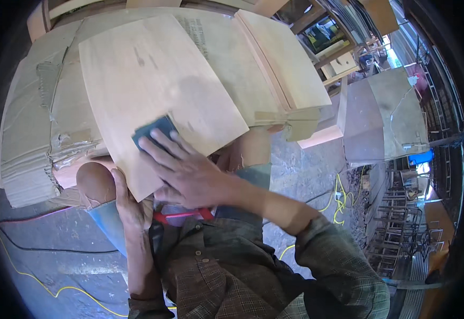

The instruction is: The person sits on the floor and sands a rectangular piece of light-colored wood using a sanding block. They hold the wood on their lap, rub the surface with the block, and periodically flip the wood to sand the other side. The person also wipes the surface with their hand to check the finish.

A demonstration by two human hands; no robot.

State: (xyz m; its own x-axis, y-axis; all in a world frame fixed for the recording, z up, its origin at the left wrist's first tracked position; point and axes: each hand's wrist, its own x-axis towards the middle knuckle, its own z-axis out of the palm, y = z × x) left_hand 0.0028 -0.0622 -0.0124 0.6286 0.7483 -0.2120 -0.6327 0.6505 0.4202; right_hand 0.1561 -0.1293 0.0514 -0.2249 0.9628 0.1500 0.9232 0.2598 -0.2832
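Cardboard (23,154) bearing print (197,36) underlies the board (152,74) the left hand (132,208) grips; right hand (192,178) holds green pad (151,127).

Light is bright centrally (edges bend, corners black).

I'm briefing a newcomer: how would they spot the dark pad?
Find the broad cardboard layer, then its left-hand pale board. Under the right hand sits the pad: small, flat, dark blue-green, unlike the pale wood around it.
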